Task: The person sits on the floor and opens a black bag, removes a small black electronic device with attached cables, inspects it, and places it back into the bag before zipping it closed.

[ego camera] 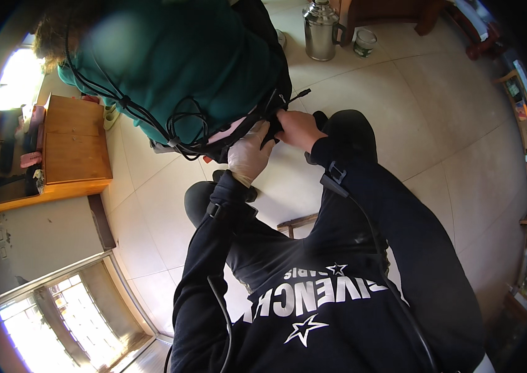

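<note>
A person in a green top [184,56] bends over before me, with black cables [151,119] hanging in loops across the back. My left hand [250,151], in a thin pale glove, has its fingers on the black fabric at that person's waist, beside a black strap [240,133]. Close to its right, my right hand [298,128] is bare, and its fingers pinch the edge of the black waist fabric. A cable end with a black connector [304,93] sticks out just above my right hand. The fingertips of both hands are partly hidden in the dark fabric.
A steel thermos flask [321,32] and a glass jar [365,44] stand on the tiled floor beyond. An orange wooden cabinet [77,140] is at the left, with green slippers [110,117] beside it. Shelves with small items [524,121] line the right. Part of a wooden stool [298,222] shows between my legs.
</note>
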Demonstrator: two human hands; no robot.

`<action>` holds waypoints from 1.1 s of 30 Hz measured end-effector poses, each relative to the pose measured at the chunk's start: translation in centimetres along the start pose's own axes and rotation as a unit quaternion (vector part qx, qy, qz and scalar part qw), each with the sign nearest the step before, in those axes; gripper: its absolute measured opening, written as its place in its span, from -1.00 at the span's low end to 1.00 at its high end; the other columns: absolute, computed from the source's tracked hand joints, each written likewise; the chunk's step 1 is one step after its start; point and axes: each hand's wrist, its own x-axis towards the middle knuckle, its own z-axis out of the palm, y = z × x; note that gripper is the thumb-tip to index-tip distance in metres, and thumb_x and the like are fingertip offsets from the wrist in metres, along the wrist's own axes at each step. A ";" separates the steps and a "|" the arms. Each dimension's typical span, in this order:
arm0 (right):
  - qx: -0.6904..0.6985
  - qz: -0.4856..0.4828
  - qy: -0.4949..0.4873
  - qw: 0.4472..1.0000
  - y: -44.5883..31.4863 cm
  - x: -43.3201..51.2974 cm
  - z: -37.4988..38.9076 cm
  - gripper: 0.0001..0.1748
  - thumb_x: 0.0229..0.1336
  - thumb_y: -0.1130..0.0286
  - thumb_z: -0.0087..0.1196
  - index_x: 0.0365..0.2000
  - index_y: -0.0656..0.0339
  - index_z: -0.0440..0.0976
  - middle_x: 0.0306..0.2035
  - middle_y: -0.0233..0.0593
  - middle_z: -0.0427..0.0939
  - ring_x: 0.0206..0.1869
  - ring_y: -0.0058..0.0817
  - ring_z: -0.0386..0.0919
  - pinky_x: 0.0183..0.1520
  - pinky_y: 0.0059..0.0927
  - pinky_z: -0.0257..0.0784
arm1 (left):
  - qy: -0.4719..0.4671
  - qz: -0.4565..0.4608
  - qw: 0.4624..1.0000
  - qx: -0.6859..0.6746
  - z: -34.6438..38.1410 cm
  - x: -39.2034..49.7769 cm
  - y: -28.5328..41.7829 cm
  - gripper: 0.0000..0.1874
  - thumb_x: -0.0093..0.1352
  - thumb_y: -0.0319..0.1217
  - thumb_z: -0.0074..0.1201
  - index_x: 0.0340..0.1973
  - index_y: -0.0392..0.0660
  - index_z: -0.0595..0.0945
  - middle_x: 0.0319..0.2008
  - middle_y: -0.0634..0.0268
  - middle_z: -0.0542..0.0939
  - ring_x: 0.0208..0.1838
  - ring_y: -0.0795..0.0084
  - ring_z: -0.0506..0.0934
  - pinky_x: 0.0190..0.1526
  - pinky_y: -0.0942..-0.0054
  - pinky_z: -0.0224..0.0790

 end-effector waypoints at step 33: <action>0.627 0.232 0.005 0.744 -2.4 -1.5 2.4 -0.84 0.11 0.38 0.12 -0.51 0.22 0.45 -0.55 -0.25 0.57 -0.57 -0.57 0.51 -0.51 -0.54 0.31 | 0.116 -0.270 0.954 -0.053 -0.8 -3.3 -3.2 -0.67 0.20 -0.29 0.19 -0.12 -0.05 0.70 -0.30 0.19 0.66 -0.19 0.23 0.64 -0.10 0.28 0.47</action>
